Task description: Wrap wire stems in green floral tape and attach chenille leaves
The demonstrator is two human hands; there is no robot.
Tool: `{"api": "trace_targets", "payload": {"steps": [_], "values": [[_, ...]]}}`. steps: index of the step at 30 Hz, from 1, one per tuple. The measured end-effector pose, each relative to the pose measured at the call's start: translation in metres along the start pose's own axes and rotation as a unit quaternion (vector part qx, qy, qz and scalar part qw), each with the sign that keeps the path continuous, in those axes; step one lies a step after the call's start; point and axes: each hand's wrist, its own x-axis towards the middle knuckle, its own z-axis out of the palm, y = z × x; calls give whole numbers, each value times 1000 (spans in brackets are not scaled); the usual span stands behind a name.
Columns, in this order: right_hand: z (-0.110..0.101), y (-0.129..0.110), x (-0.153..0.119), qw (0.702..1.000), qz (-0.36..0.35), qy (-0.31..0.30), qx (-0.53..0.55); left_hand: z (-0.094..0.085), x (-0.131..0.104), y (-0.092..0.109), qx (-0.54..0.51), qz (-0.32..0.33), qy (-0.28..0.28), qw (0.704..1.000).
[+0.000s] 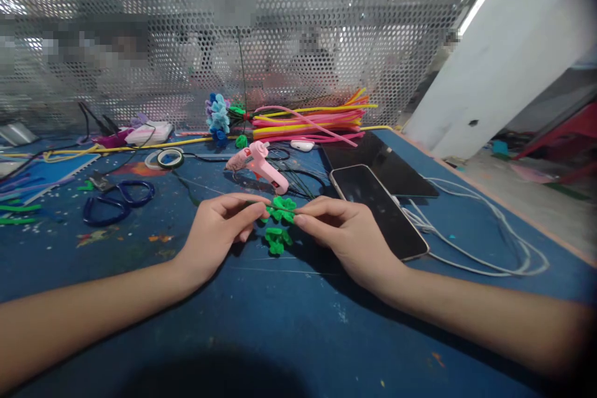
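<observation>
Between both hands is a green fuzzy piece (283, 209) on a thin dark stem, above the blue table. My left hand (224, 227) pinches one side of it, thumb and index finger pressed together. From the other side, my right hand (342, 230) grips the thin stem between thumb and fingertips. Just below them a second green fuzzy piece (277, 240) lies on the table, touched by neither hand. A pink glue gun (261, 166) lies just beyond the fingers.
A phone (380, 208) and a dark tablet (396, 168) lie right, beside white cables (504, 230). Blue-handled pliers (116, 202) and tape (170, 158) are left. Pink and yellow fuzzy stems (312, 124) lie by the perforated metal screen (289, 31).
</observation>
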Motion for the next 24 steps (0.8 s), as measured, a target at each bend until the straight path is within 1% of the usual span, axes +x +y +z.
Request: {"api": "trace_targets", "payload": {"steps": [2, 4, 8, 10, 12, 17, 24], "values": [[0, 0, 0, 1000, 6, 4, 13, -1, 0, -1, -5, 10, 5, 1000], [0, -1, 1, 1000, 18, -14, 19, -1, 0, -1, -8, 13, 6, 1000], [-1, -2, 1, 992, 34, -121, 27, -2, 0, 0, 0, 24, 2, 1000], [-2, -2, 1, 988, 40, -150, 26, -2, 0, 1, 2, 28, -3, 1000], [-2, -3, 1, 990, 35, -140, 10, -2, -1, 1, -1, 25, -6, 1000], [-2, -4, 1, 996, -42, -62, -46, -3, 1, -1, -31, 7, 14, 999], [-1, 3, 2, 997, -72, 26, -6, -1, 4, -3, -50, 2, 23, 998]]}}
